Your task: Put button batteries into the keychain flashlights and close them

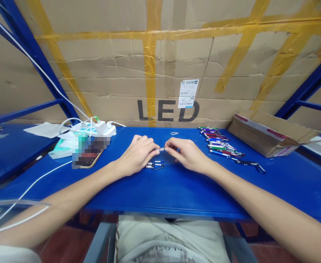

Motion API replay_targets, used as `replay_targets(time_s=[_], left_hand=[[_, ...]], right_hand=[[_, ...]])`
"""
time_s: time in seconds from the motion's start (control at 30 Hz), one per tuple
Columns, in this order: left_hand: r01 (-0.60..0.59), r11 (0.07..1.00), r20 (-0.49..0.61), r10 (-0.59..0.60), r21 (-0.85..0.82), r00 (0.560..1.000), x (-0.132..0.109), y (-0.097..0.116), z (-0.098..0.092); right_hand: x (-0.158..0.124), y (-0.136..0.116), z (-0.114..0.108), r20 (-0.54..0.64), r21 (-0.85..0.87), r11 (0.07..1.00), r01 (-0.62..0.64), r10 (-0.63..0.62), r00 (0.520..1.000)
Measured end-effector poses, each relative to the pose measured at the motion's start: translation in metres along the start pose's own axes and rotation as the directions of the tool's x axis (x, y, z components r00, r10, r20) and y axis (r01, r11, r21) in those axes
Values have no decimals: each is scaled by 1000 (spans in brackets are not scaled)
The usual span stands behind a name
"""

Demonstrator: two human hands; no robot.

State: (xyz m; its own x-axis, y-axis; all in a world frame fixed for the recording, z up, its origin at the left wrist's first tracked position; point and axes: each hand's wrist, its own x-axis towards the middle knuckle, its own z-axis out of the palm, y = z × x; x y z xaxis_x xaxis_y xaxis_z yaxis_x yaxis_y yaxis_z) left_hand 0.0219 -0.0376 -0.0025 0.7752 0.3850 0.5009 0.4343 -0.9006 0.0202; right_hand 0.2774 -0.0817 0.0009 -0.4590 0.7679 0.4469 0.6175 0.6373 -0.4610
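Note:
Between my two hands, above the middle of the blue table [160,197], is a small silver cylinder [161,149]. My left hand [139,153] pinches its left end between thumb and fingertips. At its right end, the thumb and fingers of my right hand [187,153] close on it. Just below the left fingertips lie a couple of short silver pieces with carabiner clips [157,165], one clip blue and one dark. A loose silver carabiner [174,133] rests farther back. Fingers cover much of the held piece.
Several coloured pen-like tubes with clips [217,142] lie in a row on the right, by an open cardboard box [272,133]. At left are a phone [90,159], a power strip [94,128] with white cables and a green-white packet [67,145]. A large carton [108,73] stands behind.

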Motion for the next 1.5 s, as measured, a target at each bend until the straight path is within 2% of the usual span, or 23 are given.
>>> replay_targets(time_s=[0.17,0.3,0.37,0.43,0.5,0.6,0.7,0.77,0.87,1.07,1.23,1.4,1.5], left_hand=[[-43,996,-7,44,76,999,1,-4,1],[-22,998,-2,22,59,1000,2,-9,0],[-4,999,-2,4,40,1000,2,-12,-1],[4,1000,-2,-4,31,1000,2,-15,-2],[7,999,-9,-7,32,1000,2,-17,-3],[12,999,-20,-12,36,1000,1,-20,-2],[11,999,-21,-11,34,1000,1,-19,-2],[10,1000,-27,-9,28,1000,2,-19,-3],[14,1000,-32,-14,14,999,2,-18,-3],[42,998,-17,-43,-37,999,3,-18,-2],[56,997,-2,-56,-61,998,4,-18,0],[66,995,-4,-67,-73,998,3,-20,0],[82,994,7,-82,-76,997,2,-20,-1]], right_hand=[[2,4,4,8,-11,1000,-16,16,1000],[5,12,1,29,-50,998,34,-32,999],[7,19,-3,-6,-77,997,28,-28,1000],[8,29,-8,-96,-141,990,-17,4,995],[9,42,-10,-143,-285,956,-65,25,989],[10,60,-9,-63,-487,861,-147,133,989],[9,70,-5,60,-583,796,-162,242,968],[9,72,-3,121,-600,786,-148,271,955],[11,73,-2,148,-608,784,-124,265,953],[15,78,2,47,-620,763,-182,268,962],[17,78,1,77,-617,760,-203,315,946],[17,76,-6,42,-645,743,-179,269,962],[18,79,-7,37,-637,744,-201,290,956]])
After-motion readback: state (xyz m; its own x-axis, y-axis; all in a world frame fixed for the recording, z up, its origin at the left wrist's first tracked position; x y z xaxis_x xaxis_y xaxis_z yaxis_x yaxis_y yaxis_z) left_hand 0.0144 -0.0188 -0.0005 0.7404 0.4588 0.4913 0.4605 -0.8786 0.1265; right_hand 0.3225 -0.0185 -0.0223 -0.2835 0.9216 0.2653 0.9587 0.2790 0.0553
